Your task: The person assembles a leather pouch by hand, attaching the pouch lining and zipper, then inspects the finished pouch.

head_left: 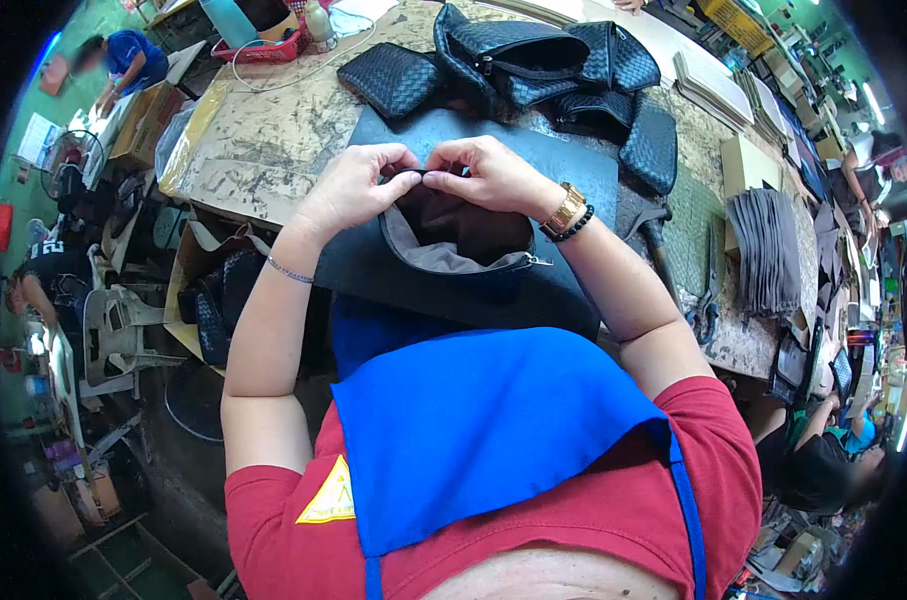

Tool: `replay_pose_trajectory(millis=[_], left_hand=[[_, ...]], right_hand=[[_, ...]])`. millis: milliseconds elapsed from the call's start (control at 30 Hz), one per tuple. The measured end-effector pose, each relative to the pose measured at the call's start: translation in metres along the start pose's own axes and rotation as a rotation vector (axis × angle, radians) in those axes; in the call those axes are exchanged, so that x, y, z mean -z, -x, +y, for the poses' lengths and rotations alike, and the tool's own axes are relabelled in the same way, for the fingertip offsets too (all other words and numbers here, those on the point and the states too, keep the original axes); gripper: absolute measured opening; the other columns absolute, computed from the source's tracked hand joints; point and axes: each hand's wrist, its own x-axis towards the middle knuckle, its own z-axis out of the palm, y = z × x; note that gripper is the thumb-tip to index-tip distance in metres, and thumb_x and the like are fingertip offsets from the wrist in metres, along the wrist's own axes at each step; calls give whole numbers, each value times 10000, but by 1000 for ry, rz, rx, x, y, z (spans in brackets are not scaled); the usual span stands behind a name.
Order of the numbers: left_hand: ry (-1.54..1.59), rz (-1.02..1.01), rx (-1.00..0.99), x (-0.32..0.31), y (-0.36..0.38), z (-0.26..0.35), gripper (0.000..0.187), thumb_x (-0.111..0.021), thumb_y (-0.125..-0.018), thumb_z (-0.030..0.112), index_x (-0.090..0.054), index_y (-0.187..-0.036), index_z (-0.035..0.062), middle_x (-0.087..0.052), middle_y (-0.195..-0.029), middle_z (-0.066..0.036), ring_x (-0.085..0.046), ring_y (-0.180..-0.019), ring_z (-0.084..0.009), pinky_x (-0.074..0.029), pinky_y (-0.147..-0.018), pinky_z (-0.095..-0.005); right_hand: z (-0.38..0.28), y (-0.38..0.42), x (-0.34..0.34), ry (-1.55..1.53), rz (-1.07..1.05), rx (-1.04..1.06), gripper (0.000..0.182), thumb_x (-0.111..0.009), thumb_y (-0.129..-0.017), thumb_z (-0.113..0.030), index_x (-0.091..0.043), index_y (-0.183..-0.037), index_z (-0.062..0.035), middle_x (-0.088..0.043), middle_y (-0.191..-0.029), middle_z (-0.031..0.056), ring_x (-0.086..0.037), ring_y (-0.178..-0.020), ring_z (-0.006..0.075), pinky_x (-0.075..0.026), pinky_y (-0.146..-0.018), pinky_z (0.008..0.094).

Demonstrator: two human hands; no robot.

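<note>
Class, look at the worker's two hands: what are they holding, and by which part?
Both the left hand and right hand pinch the far rim of an open black pouch, at its zipper edge.

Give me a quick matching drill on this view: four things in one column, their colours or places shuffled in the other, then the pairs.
1. apron
2. watch
3. woven bags
4. basket

a. red, far left of the table
b. gold, on the right wrist
c. blue, over the chest
d. black, piled beyond the hands

Pairs: 1-c, 2-b, 3-d, 4-a
</note>
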Motion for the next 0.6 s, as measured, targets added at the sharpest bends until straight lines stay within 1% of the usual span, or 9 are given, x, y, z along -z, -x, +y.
replay_pose_trajectory(millis=[33, 167, 233, 300, 333, 400, 500, 533, 600], left_hand=[[-27, 13, -18, 0, -1, 1, 203, -681, -920, 173, -674, -995, -15, -682, -884, -18, -590, -816, -74, -486, -736, -247], [132, 207, -6, -2, 2, -4, 163, -671, -927, 147, -696, -991, -2, -683, -874, -16, -580, -816, -73, -474, -769, -229], [315, 283, 34, -6, 8, -22, 389, -564, -967, 338, -544, -1246, 68, -600, -1146, -69, -536, -1054, -151, -430, -900, -326], [496, 348, 65, -10, 15, -37, 635, -456, -1006, 530, -391, -1502, 138, -518, -1418, -121, -491, -1292, -229, -385, -1031, -422], [579, 284, 219, -13, 23, -35, 812, -362, -977, 661, -153, -1583, 163, -295, -1589, -120, -326, -1438, -288, -295, -1089, -519], [913, 286, 287, -34, 35, -30, 793, -386, -988, 628, -154, -1581, 156, -276, -1597, -120, -325, -1438, -282, -296, -1110, -499], [1340, 225, 214, -74, 45, -25, 769, -502, -994, 528, -208, -1561, 100, -343, -1554, -151, -388, -1397, -287, -312, -1152, -415], [1608, 95, 228, -80, 46, -32, 673, -543, -999, 447, -309, -1508, 74, -511, -1417, -145, -538, -1266, -262, -441, -1066, -408], [1555, 241, 267, -87, 46, -34, 583, -560, -1002, 394, -382, -1445, 59, -580, -1317, -130, -605, -1161, -242, -505, -983, -384]], right_hand=[[-1, 1, 0, -14, 6, -19, 260, -660, -918, -286, -693, -989, -38, -693, -830, 169, -671, -737, 250, -510, -693, 366], [7, 13, 6, 89, 27, -57, 284, -637, -935, -292, -681, -979, -15, -680, -810, 177, -655, -719, 239, -505, -682, 362], [5, 20, 18, 71, 37, -167, 305, -629, -940, -298, -668, -962, 3, -656, -764, 178, -643, -702, 228, -502, -677, 358], [31, 25, 12, -236, 120, -233, 268, -598, -982, -281, -652, -999, -19, -636, -760, 69, -593, -695, 125, -483, -637, 308], [35, 27, 9, -427, 194, -274, 251, -589, -993, -276, -647, -1021, -34, -633, -782, 37, -578, -699, 98, -477, -630, 291], [29, 27, -4, -905, 322, -269, 213, -557, -1025, -269, -619, -1121, -89, -632, -939, -46, -555, -766, 30, -473, -649, 230], [26, 34, -10, -1031, 119, -333, 217, -572, -1022, -256, -594, -1159, -90, -596, -917, -84, -549, -790, 4, -487, -700, 198], [11, 33, -16, -1052, 74, -376, 301, -575, -1019, -261, -563, -1258, -79, -579, -969, -56, -544, -774, 32, -491, -704, 213], [7, 36, -31, -565, 403, -176, 377, -603, -995, -306, -549, -1279, -64, -608, -1006, 9, -589, -804, 78, -507, -720, 248]])
